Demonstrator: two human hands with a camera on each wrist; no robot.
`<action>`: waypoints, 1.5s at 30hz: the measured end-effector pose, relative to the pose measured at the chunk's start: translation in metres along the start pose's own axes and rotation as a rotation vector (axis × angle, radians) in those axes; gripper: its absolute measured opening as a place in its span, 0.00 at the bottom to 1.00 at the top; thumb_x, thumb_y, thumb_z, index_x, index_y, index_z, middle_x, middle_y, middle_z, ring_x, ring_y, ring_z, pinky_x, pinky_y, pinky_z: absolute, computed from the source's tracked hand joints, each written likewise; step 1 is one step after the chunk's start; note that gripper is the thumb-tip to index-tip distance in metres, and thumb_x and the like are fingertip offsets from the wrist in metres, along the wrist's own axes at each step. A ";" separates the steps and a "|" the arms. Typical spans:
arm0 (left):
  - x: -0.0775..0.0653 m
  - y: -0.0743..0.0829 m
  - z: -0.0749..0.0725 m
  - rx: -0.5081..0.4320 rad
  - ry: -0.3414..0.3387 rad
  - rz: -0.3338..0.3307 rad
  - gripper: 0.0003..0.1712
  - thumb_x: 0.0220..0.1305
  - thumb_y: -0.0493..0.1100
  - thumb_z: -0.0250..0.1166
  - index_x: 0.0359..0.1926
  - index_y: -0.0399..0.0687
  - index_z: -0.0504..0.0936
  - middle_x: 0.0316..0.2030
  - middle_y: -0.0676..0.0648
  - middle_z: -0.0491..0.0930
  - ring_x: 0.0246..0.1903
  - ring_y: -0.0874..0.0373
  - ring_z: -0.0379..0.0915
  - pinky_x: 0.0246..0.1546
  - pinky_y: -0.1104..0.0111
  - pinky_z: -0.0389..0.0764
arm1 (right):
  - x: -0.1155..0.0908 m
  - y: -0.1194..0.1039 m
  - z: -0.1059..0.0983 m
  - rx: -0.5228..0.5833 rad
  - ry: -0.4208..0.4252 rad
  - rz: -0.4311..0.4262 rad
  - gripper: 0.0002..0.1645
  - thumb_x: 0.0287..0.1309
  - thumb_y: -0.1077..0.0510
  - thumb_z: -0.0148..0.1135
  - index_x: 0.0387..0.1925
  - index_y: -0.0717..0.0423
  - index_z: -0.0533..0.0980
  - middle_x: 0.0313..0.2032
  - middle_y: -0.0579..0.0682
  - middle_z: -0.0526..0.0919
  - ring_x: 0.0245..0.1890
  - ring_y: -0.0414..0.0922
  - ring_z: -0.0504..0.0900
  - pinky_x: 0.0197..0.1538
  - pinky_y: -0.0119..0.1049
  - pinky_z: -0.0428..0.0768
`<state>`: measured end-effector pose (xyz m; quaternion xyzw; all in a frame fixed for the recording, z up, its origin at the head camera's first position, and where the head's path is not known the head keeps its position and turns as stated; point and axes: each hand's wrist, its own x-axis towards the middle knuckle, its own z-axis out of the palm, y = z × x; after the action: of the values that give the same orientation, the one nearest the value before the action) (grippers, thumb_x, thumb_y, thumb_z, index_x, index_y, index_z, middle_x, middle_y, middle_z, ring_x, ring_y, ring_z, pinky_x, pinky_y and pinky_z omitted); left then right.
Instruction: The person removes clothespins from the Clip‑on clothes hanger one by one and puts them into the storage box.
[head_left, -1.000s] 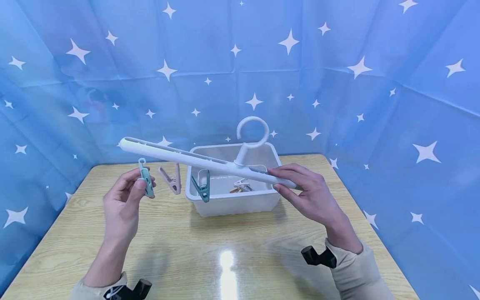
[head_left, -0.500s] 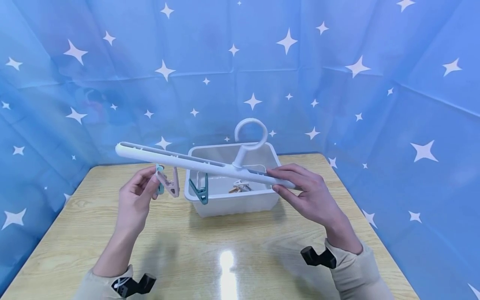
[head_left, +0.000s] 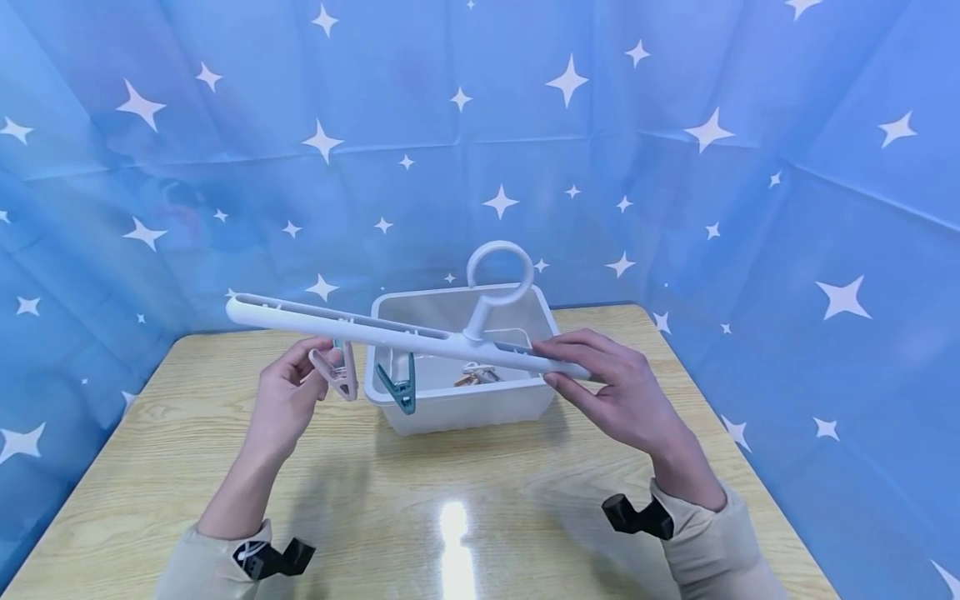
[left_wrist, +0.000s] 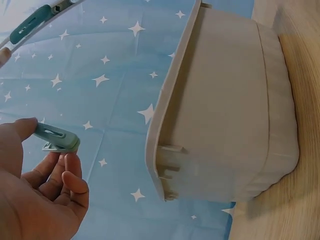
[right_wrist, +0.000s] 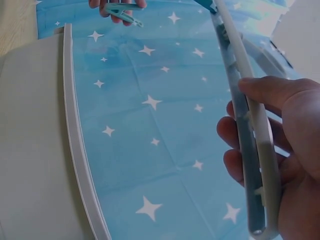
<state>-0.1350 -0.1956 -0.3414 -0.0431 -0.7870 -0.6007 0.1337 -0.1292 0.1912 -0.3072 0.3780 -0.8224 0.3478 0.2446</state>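
My right hand [head_left: 611,387] grips the right end of a white hanger [head_left: 390,335], a slotted bar with a round hook, tilted with its left end higher. From the bar hang a pink clothespin [head_left: 343,379] and a dark teal clothespin [head_left: 405,392]. My left hand [head_left: 288,400] pinches a light teal clothespin [left_wrist: 59,137] between thumb and fingers, just below the bar. In the head view the pink one mostly hides it. The right wrist view shows this light teal clothespin [right_wrist: 122,11] apart from the bar, with fingers around the slotted hanger end [right_wrist: 255,150].
A white plastic basket [head_left: 465,408] stands on the wooden table [head_left: 420,492] behind and below the hanger. Several clothespins [head_left: 478,374] lie inside it. A blue curtain [head_left: 420,75] with white stars surrounds the table at the back and sides.
My left hand has moved right with the light teal clothespin, passing behind the pink one. The hanger's left end has dipped slightly. My right hand has kept its grip nearly in place.
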 end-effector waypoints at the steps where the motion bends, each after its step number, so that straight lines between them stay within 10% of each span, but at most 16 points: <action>1: 0.001 -0.001 0.000 0.026 -0.011 0.004 0.16 0.72 0.45 0.61 0.54 0.40 0.78 0.32 0.62 0.79 0.28 0.67 0.70 0.27 0.75 0.73 | 0.000 0.000 0.000 0.000 -0.002 0.002 0.29 0.52 0.70 0.72 0.56 0.51 0.82 0.51 0.47 0.85 0.45 0.37 0.84 0.43 0.23 0.78; 14: 0.010 -0.014 0.008 0.180 -0.045 0.039 0.16 0.71 0.45 0.62 0.54 0.40 0.82 0.37 0.62 0.83 0.40 0.70 0.77 0.44 0.77 0.78 | -0.002 0.000 0.000 0.009 0.003 0.000 0.29 0.50 0.70 0.72 0.56 0.52 0.82 0.50 0.47 0.85 0.44 0.36 0.84 0.41 0.23 0.78; 21: 0.015 -0.015 0.016 0.216 -0.077 0.070 0.17 0.70 0.51 0.64 0.52 0.46 0.82 0.37 0.43 0.83 0.35 0.64 0.76 0.35 0.71 0.77 | -0.002 0.002 0.000 0.017 0.009 -0.007 0.29 0.50 0.71 0.72 0.56 0.52 0.82 0.49 0.48 0.85 0.44 0.37 0.84 0.41 0.23 0.78; 45: 0.023 -0.022 0.028 0.249 -0.174 0.035 0.15 0.68 0.55 0.66 0.45 0.50 0.81 0.34 0.44 0.80 0.29 0.58 0.72 0.27 0.68 0.74 | 0.001 0.004 0.000 0.002 -0.002 -0.023 0.27 0.51 0.69 0.72 0.55 0.53 0.82 0.48 0.48 0.85 0.40 0.37 0.83 0.38 0.22 0.78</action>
<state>-0.1661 -0.1772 -0.3625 -0.0918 -0.8631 -0.4902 0.0798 -0.1324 0.1927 -0.3081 0.3880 -0.8180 0.3452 0.2474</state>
